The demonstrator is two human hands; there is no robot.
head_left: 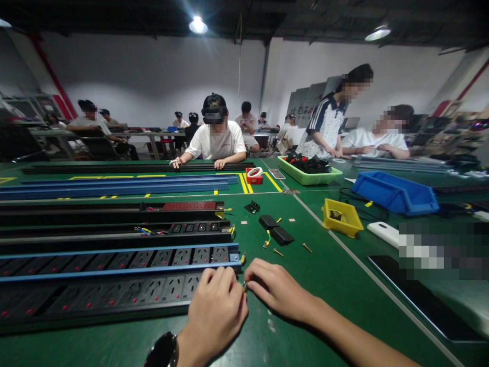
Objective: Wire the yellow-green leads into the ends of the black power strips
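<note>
My left hand [219,306], with a dark watch on the wrist, is closed over the right end of the nearest black socket strip [133,293]. Facing it, my right hand [277,288] pinches a small wire end [245,287] between thumb and fingertips. The left fingers touch the same spot, and what they grip is hidden. Just behind lies a blue-framed socket strip [153,258] with a yellow-green wire at its end. Two more black strips, one with a red section [189,206], lie further back.
Black end pieces [281,235] and two screws [306,247] lie ahead. A yellow bin [342,217], a blue bin [395,192], a green basket [309,176] and a dark tablet-like panel [424,300] are at the right. A person [216,137] sits across the table.
</note>
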